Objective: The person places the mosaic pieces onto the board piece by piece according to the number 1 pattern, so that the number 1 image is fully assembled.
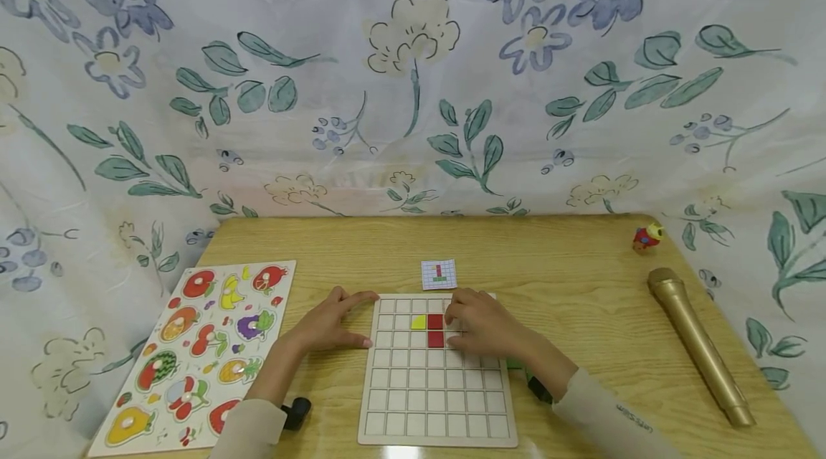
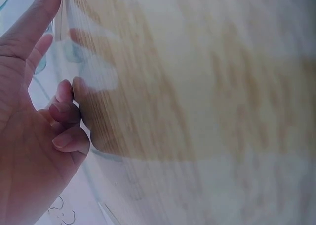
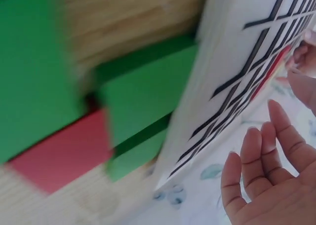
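Note:
A pale wooden grid board point(image 1: 416, 401) lies at the middle of the table. In its upper rows sit a yellow piece with one rounded corner point(image 1: 419, 322), a red square point(image 1: 435, 321) beside it and another red square point(image 1: 435, 339) below that one. My left hand point(image 1: 325, 326) rests at the board's left edge, its index finger and thumb spread apart there. Over the upper right cells is my right hand point(image 1: 485, 326), fingertips close beside the red squares. Its fingers are relaxed with nothing between them in the right wrist view.
Green pieces point(image 3: 148, 87) and a red piece point(image 3: 64, 156) lie right of the board, mostly under my right forearm. A small pattern card point(image 1: 439, 275) lies behind the board. Left stands a fruit puzzle point(image 1: 222, 323); right, a gold microphone point(image 1: 700, 348) and a small toy figure point(image 1: 647, 237).

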The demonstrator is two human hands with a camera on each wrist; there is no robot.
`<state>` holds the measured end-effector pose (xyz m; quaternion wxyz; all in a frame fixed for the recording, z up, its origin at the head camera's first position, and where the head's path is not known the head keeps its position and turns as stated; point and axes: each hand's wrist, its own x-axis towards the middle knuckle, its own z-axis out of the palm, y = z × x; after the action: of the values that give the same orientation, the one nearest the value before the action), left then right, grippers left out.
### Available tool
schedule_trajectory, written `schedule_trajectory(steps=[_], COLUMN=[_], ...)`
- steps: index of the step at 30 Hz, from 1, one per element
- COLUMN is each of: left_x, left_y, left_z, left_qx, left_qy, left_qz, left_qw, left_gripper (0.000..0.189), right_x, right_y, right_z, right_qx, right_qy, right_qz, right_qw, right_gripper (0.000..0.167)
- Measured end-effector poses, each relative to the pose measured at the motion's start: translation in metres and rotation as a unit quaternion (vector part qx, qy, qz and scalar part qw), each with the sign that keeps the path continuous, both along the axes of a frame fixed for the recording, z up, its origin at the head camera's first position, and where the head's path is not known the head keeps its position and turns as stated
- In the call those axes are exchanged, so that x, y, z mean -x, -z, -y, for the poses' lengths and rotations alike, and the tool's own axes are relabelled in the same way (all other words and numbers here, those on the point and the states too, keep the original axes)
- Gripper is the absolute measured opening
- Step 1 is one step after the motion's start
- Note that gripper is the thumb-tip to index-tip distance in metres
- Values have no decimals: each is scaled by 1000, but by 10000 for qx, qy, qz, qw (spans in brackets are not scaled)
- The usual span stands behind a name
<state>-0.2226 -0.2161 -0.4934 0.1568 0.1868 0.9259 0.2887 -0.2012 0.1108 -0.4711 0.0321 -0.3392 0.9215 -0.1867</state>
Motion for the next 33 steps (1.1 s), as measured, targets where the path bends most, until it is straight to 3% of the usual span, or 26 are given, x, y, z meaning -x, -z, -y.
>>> schedule_trajectory(steps=[9, 14, 33], left_x=[1, 1, 2], left_y=[2, 0, 1], left_z=[0, -1, 1], left_qx=[11, 15, 28], left_qy=[11, 15, 67], left_qz=[6, 40, -19], left_qw=[10000, 10000, 10000], left_gripper=[80, 80, 81], right_x=[0, -5, -27], right_y=[3, 1, 6], right_z=[-43, -65, -117], right_qx=[199, 339, 414], right_qy=[307, 193, 363], right_qz=[-122, -104, 497], right_qw=[9993, 9992, 9972], right_gripper=[18, 19, 18])
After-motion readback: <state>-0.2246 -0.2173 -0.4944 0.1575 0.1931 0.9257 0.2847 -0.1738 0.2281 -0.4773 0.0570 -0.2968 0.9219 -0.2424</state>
